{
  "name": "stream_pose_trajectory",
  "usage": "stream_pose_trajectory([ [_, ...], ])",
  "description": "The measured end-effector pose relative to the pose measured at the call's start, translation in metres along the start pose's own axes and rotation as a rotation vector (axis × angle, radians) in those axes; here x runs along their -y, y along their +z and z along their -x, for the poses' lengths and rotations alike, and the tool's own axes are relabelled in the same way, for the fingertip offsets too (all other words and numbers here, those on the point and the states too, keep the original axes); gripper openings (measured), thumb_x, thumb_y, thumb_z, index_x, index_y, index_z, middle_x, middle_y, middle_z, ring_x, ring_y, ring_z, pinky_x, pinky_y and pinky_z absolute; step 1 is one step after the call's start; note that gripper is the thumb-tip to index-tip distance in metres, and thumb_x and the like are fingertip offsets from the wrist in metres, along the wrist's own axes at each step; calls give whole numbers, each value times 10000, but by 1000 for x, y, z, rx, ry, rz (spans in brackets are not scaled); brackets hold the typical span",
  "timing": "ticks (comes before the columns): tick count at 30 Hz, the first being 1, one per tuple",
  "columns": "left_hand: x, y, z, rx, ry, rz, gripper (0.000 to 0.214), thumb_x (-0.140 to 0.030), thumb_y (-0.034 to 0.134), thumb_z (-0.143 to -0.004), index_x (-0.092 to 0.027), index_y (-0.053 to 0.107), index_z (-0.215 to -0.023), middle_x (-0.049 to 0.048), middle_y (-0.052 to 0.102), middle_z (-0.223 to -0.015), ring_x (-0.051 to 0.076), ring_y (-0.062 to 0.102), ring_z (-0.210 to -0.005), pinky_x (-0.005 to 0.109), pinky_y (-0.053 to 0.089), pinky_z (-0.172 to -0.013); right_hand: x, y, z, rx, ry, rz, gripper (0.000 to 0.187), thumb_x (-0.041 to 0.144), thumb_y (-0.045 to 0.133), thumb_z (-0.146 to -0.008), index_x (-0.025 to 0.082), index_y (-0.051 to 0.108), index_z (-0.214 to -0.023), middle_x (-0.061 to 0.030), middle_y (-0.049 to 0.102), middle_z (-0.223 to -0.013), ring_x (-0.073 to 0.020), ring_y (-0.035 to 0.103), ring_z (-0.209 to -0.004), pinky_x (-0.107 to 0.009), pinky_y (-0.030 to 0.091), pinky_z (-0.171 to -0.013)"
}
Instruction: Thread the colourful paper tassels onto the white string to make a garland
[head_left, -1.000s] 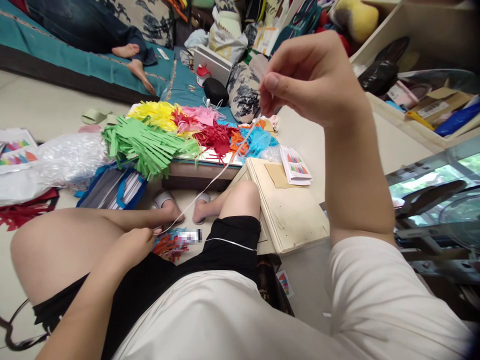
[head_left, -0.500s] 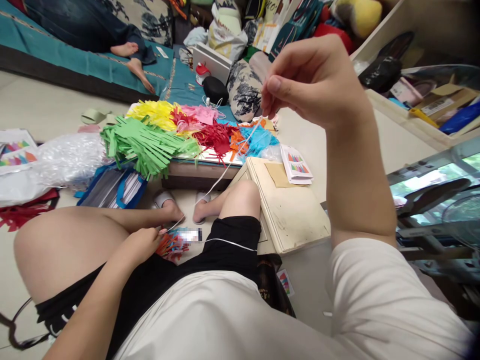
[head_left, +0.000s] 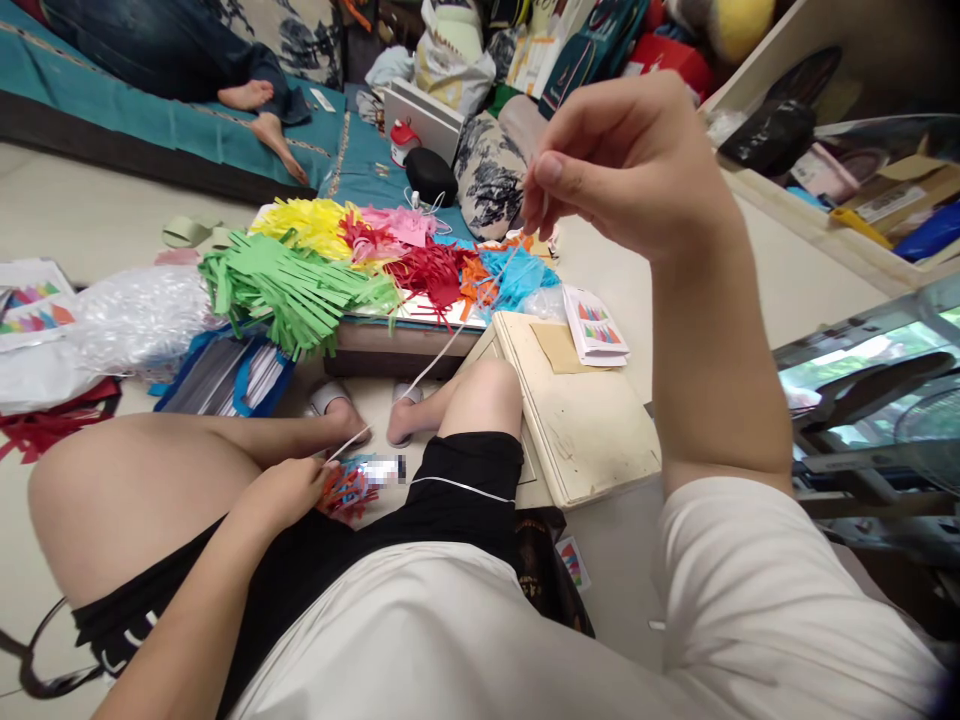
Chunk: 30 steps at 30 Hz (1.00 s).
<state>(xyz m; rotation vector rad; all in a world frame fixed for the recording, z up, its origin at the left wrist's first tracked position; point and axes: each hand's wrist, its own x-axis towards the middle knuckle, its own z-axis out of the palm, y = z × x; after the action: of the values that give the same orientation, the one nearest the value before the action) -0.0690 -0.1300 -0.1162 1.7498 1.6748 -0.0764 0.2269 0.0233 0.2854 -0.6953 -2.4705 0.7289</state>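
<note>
Raised at the upper right, my right hand [head_left: 611, 165] pinches one end of a thin white string [head_left: 435, 360]. The string slants down to my left hand [head_left: 289, 490], which is closed on it low over my lap. Just beyond the left fingers, a bunch of red, orange and blue paper fringe [head_left: 346, 488] hangs between my legs, partly hidden by the hand. Another length of white string lies across my black shorts [head_left: 469, 485]. Fringed paper tassels in green [head_left: 296, 290], yellow [head_left: 307, 228], red [head_left: 431, 275] and blue [head_left: 521, 278] are heaped on the low table ahead.
A cream cabinet [head_left: 592, 430] at my right knee bears a printed card [head_left: 596, 325]. On the left are clear plastic wrap [head_left: 142, 310] and a blue bag [head_left: 225, 375] of papers. Another person's bare feet [head_left: 251, 95] rest on the teal couch [head_left: 172, 120]. A fan [head_left: 930, 425] stands at far right.
The string between my hands is straighter now than before. My left hand has shifted very slightly to the right; my right hand holds almost the same position.
</note>
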Motion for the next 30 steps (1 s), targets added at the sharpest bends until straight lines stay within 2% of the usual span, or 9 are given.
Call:
stream_pose_trajectory([
  [5,6,7,-7,-61,83,-19,702,-524,232,-1031,-142,822,-1023,233,761,-1147,368,752,-1084,460,544,-1003,-6,0,2,-10,-25,-38,141,307,799,-995,172,775,-962,29,777,-825,-132,777,-774,-235,623,-630],
  [8,1,2,-5,-104,151,71,620,-537,299,-1017,-162,774,-882,204,745,-1076,345,739,-1032,444,528,-974,-14,9,1,-43,-52,-214,174,316,846,-963,160,772,-939,-7,773,-826,-159,776,-767,-279,648,-666],
  [12,-21,-16,6,-128,255,340,533,-611,410,-1001,-197,652,-769,113,729,-864,259,686,-822,354,506,-781,-21,37,-5,-137,-57,-538,224,369,863,-951,191,744,-887,-6,747,-798,-166,761,-775,-344,690,-821],
  [14,-35,-28,9,-133,292,479,519,-653,476,-984,-201,608,-766,73,692,-776,223,645,-751,315,482,-704,-22,54,-9,-187,-22,-659,250,385,892,-921,207,724,-874,0,730,-795,-167,752,-783,-346,689,-849],
  [17,-54,-52,3,-173,403,679,461,-642,585,-961,-190,647,-893,64,741,-884,211,687,-849,298,535,-779,-22,74,-13,-243,40,-804,314,422,926,-880,216,689,-893,9,704,-790,-169,735,-775,-340,681,-824],
  [21,-74,-94,-34,-412,455,900,426,-601,577,-1000,-189,682,-1040,78,783,-1009,208,741,-997,303,578,-923,-30,95,-19,-386,152,-963,288,395,819,-989,220,609,-899,53,611,-729,-112,680,-709,-268,627,-757],
  [25,-89,-136,-96,-544,441,1032,346,-506,611,-1005,-164,664,-1007,65,762,-849,180,730,-807,285,573,-812,-66,120,-28,-593,284,-1089,295,346,751,-1028,228,524,-883,75,495,-662,-84,576,-612,-231,593,-721],
  [28,-92,-162,-145,-605,344,851,200,-331,576,-1022,-162,657,-951,65,763,-826,170,709,-756,282,550,-798,-107,143,-38,-718,346,-1177,304,296,702,-1036,228,463,-862,84,384,-602,-79,445,-528,-203,535,-643],
  [30,-86,-178,-175,-653,247,701,165,-255,574,-1007,-157,672,-918,81,771,-847,184,712,-788,301,544,-839,-132,159,-46,-746,404,-1225,290,251,661,-1038,226,445,-848,91,326,-570,-79,343,-486,-188,455,-568],
])
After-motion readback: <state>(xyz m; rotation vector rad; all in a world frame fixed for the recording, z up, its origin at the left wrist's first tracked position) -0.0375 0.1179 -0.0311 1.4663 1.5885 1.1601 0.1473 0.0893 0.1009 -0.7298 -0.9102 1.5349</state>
